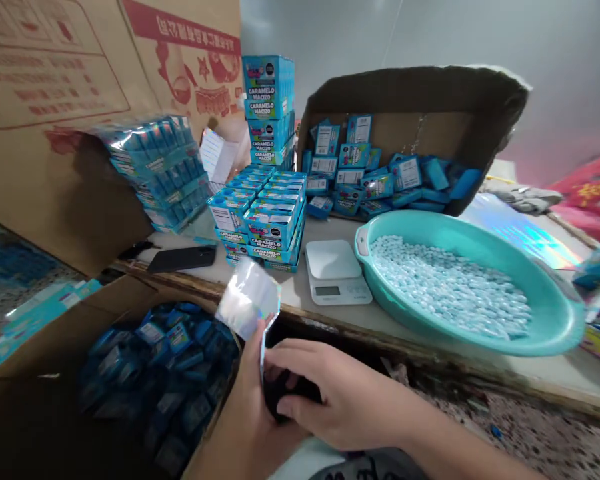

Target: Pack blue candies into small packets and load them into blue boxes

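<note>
Filled boxes (270,217) stand stacked left of the scale (336,275), seemingly done; candies (450,287) to its right lie unboxed; front-left of it, the left hand (254,375) pinches a shiny card (247,301) (apparently unfinished), the right hand (325,380) loosely curled, thumb apart.

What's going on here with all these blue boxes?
Someone holds a shiny card in the left hand, with the right hand curled close to the card's lower part. Just beyond the hands, a scale stands between stacked blue boxes and a tub of small, pale blue pieces. More blue boxes lie loose in a carton at the lower left.
</note>
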A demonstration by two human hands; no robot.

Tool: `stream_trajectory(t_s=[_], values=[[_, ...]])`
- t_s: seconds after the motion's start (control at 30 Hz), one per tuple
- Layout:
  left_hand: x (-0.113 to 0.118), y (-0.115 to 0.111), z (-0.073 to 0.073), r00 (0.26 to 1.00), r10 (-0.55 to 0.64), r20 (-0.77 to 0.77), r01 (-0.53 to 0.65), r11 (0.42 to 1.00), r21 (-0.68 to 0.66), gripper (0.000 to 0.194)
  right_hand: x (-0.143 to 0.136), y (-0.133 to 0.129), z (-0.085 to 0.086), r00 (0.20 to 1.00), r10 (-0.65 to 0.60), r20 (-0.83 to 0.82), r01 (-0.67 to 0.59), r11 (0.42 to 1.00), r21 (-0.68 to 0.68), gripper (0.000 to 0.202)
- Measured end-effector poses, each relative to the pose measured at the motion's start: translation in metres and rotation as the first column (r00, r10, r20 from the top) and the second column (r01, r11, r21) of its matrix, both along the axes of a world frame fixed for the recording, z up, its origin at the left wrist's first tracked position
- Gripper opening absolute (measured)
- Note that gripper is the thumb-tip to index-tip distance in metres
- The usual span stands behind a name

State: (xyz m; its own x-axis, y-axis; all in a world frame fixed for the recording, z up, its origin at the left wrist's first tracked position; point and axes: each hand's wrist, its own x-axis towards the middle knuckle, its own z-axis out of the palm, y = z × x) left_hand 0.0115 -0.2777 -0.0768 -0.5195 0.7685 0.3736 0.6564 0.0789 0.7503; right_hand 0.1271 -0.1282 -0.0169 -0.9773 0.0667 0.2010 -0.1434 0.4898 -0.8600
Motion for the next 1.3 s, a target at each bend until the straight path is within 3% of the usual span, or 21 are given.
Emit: stream_trajectory(t_s=[0.07,0.13,0.23,0.3,0.37,0.43,0.5,0.6,0.67,0.73,0.93,1.1,1.3], values=[[-0.002,-0.005,-0.006,0.989,0.039,0.144,-0.029,0.997,-0.074,0.055,0.002,0.003,0.003,0.990,0.120,-0.072,-0.122,0.992,-0.014,0.047],[-0.008,-0.017,-0.009,0.934,0.136,0.330,-0.104,0.988,-0.113,0.036,0.005,0.011,0.002,0.971,0.036,-0.235,-0.032,0.999,0.019,0.046],[-0.014,-0.036,-0.007,0.737,0.283,0.613,-0.256,0.957,-0.134,0.047,0.007,0.025,0.000,0.909,-0.218,-0.356,0.290,0.943,0.164,0.037],[-0.013,-0.040,-0.002,0.648,0.325,0.689,-0.329,0.935,-0.131,0.057,0.007,0.032,0.001,0.941,-0.209,-0.267,0.282,0.920,0.273,0.037],[-0.011,-0.037,0.003,0.643,0.351,0.681,-0.375,0.919,-0.120,0.067,0.007,0.033,0.003,0.986,-0.127,-0.111,0.154,0.946,0.284,0.022],[-0.011,-0.030,0.007,0.707,0.359,0.609,-0.395,0.915,-0.081,0.076,0.008,0.032,0.004,0.995,-0.097,0.004,0.092,0.962,0.257,0.016],[-0.014,-0.023,0.008,0.818,0.360,0.448,-0.395,0.918,-0.016,0.079,0.010,0.030,0.004,0.990,-0.133,0.049,0.115,0.956,0.268,0.019],[-0.026,-0.019,0.006,0.948,0.316,-0.026,-0.314,0.946,0.077,0.068,0.015,0.031,0.003,0.988,-0.146,0.050,0.124,0.946,0.298,0.020],[-0.035,-0.018,0.004,0.901,0.229,-0.369,-0.204,0.973,0.105,0.058,0.018,0.034,0.003,0.991,-0.122,0.049,0.104,0.953,0.284,0.021],[-0.042,-0.017,0.003,0.811,0.135,-0.569,-0.095,0.990,0.100,0.053,0.022,0.036,0.004,0.994,-0.105,0.043,0.091,0.962,0.256,0.023],[-0.036,-0.007,0.008,0.827,0.042,-0.560,0.022,0.994,0.107,0.082,0.030,0.040,0.008,0.999,-0.050,0.011,0.048,0.987,0.153,0.020],[-0.034,-0.006,0.011,0.797,-0.049,-0.603,0.110,0.992,0.065,0.056,0.031,0.039,0.006,0.999,-0.055,-0.001,0.054,0.987,0.153,0.020],[-0.033,-0.006,0.004,0.797,-0.013,-0.604,0.112,0.986,0.126,0.053,0.032,0.037,0.003,0.997,-0.052,-0.058,0.061,0.983,0.171,0.021]])
